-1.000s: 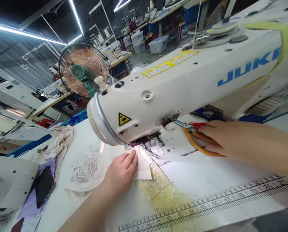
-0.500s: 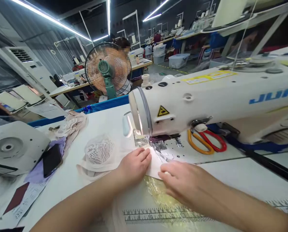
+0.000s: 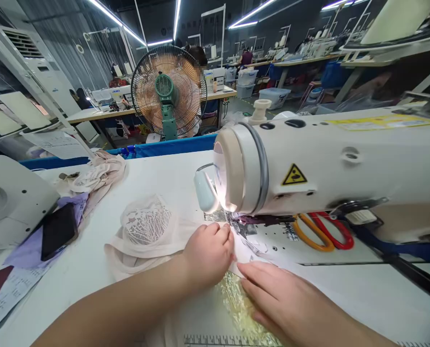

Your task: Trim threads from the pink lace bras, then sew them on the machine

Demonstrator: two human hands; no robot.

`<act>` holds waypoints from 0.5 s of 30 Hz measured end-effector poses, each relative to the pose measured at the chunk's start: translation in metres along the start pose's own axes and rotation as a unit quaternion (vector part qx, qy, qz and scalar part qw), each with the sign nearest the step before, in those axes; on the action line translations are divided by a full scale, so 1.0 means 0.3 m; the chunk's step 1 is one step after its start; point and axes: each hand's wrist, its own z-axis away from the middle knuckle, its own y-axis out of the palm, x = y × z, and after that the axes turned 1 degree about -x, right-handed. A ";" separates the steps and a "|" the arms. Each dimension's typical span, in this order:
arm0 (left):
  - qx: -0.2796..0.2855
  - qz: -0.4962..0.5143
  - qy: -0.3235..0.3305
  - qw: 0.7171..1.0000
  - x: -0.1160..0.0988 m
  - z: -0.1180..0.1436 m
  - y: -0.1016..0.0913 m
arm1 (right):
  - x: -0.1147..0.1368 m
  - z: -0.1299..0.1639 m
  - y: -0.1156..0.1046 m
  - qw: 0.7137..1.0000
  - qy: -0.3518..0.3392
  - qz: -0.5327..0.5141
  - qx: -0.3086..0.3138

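A pale beige bra (image 3: pixel 180 236) with a lace cup (image 3: pixel 148 225) lies on the white table, its right part reaching under the sewing machine head (image 3: pixel 249 168). My left hand (image 3: pixel 211 253) is closed over the fabric just in front of the lit needle area, fingertips bent down and pressed together. Lower and to the right, my right hand (image 3: pixel 276 296) has its fingers stretched out, the index tip at the edge of the pale fabric. The needle itself is hidden behind the machine head. Crinkled yellowish clear film (image 3: pixel 236 306) shows between my hands.
Scissors with orange and red handles (image 3: pixel 325 233) lie under the machine arm. At left are a dark phone (image 3: pixel 59 231) on purple cloth, papers, a crumpled beige garment (image 3: pixel 104 176) and another machine (image 3: pixel 12 202). A fan (image 3: pixel 168 91) stands beyond the blue table edge.
The view has shifted, so the machine head appears larger and farther right. My right hand's fingers have straightened from a curled grip at the fabric. My left hand stays on the bra.
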 end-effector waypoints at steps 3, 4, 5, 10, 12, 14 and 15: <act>-0.009 -0.008 0.018 1.000 -0.001 0.004 0.013 | 0.004 0.011 -0.013 1.000 0.007 -0.003 0.029; -0.015 -0.013 0.028 0.999 -0.001 0.006 0.017 | 0.005 0.013 -0.018 0.999 0.009 -0.001 0.035; -0.020 -0.019 0.037 0.999 0.000 0.008 0.021 | 0.006 0.015 -0.022 0.999 0.011 0.003 0.039; -0.011 -0.012 0.030 0.999 -0.001 0.017 0.017 | 0.001 0.020 -0.033 0.998 -0.001 0.028 0.051; 0.001 -0.006 0.015 1.000 -0.002 0.019 0.007 | -0.001 0.025 -0.034 0.997 -0.013 0.040 0.058; 0.005 0.000 0.005 1.000 -0.004 0.018 -0.001 | -0.003 0.031 -0.033 0.997 -0.018 0.044 0.055; 0.005 0.006 0.000 1.000 -0.005 0.017 -0.002 | -0.002 0.032 -0.033 0.998 -0.016 0.044 0.051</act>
